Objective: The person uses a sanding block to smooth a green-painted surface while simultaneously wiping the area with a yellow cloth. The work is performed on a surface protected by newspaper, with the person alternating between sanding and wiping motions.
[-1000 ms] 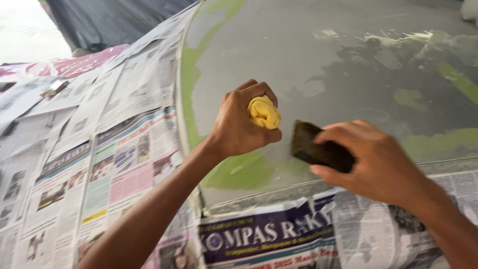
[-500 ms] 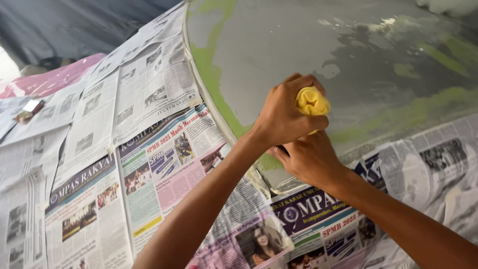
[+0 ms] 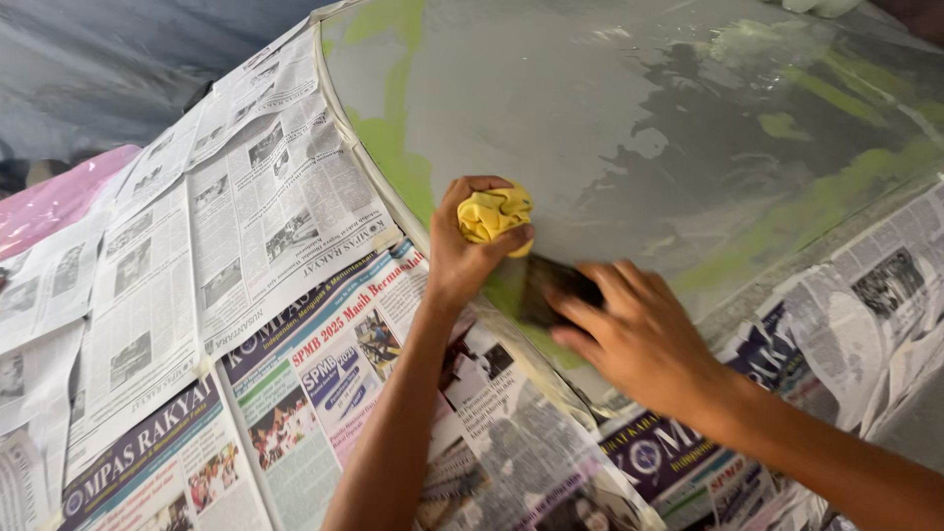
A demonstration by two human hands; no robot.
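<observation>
Head view: yellow cloth (image 3: 495,212) inside left grip (image 3: 470,246), beside dark sanding block (image 3: 553,287)

An auto body workshop: grey primed car panel (image 3: 610,118); newspaper masking (image 3: 246,256); green filler patches (image 3: 393,167).

Crumpled yellow cloth (image 3: 494,213); dark, matt sanding block (image 3: 553,287); grey panel (image 3: 629,118), wet and glossy with dull green filler patches (image 3: 393,157); thin printed newspaper masking (image 3: 246,256).
</observation>
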